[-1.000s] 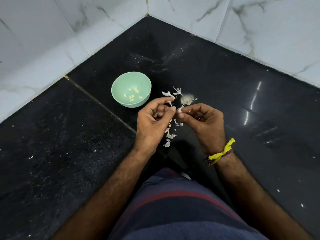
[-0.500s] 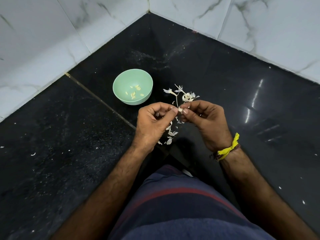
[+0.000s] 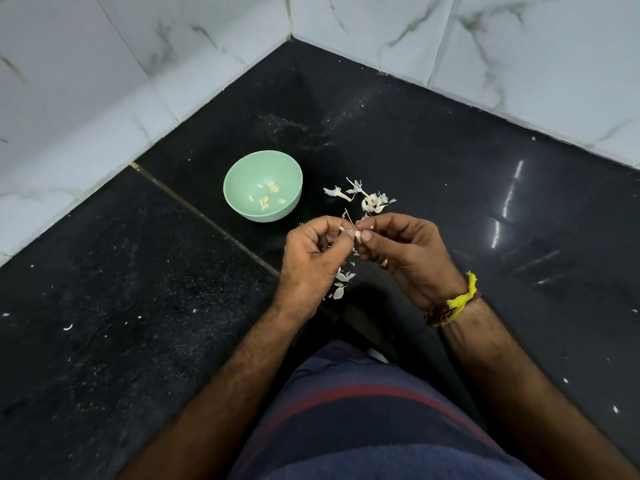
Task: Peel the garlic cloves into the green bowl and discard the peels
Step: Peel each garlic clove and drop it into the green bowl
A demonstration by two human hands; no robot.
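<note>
A green bowl (image 3: 242, 174) stands on the black counter, with several peeled garlic cloves (image 3: 267, 199) in it. My left hand (image 3: 311, 261) and my right hand (image 3: 408, 258) meet just right of the bowl and nearer to me. Both pinch one small garlic clove (image 3: 357, 235) between thumbs and fingertips, and a thin strip of peel sticks up from it. Beyond the hands lie the rest of the garlic head and loose peels (image 3: 372, 202). More white peels (image 3: 341, 284) lie on the counter under the hands.
The black counter (image 3: 450, 161) runs into a corner of white marble-patterned wall tiles (image 3: 104, 81). A seam (image 3: 194, 209) crosses the counter just left of the bowl. Small white specks are scattered on the surface. My striped shorts (image 3: 363, 420) fill the bottom of the view.
The view has shifted slightly. Both hands stay together on the clove, and their fingers have worked a strip of peel up from it.
</note>
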